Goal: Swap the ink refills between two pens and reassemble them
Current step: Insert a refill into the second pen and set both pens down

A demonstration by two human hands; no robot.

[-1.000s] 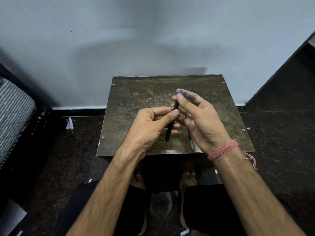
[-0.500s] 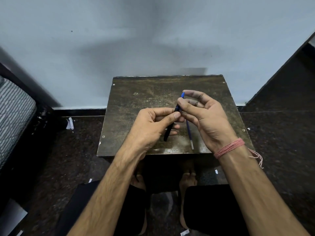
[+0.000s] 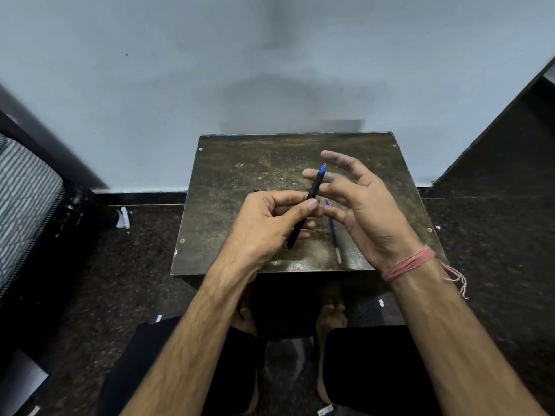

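My left hand (image 3: pixel 267 223) grips a black pen (image 3: pixel 312 190) with a blue tip, held tilted above the small dark wooden table (image 3: pixel 240 181), tip pointing up and away. My right hand (image 3: pixel 360 202) hovers just right of the pen with its fingers spread; its lower fingers lie close to the pen, and I cannot tell if they touch it. A thin blue ink refill (image 3: pixel 334 235) lies on the table under my right hand, partly hidden by the fingers.
The table stands against a pale wall (image 3: pixel 270 70). A striped mattress (image 3: pixel 24 193) is at the left, a dark panel (image 3: pixel 510 130) at the right. Bits of paper litter the dark floor (image 3: pixel 135 265). My knees and bare feet are below the table.
My right hand has opened and drawn off to the right, away from the pen's tip. The pen stays in my left hand, with more of its blue tip showing.
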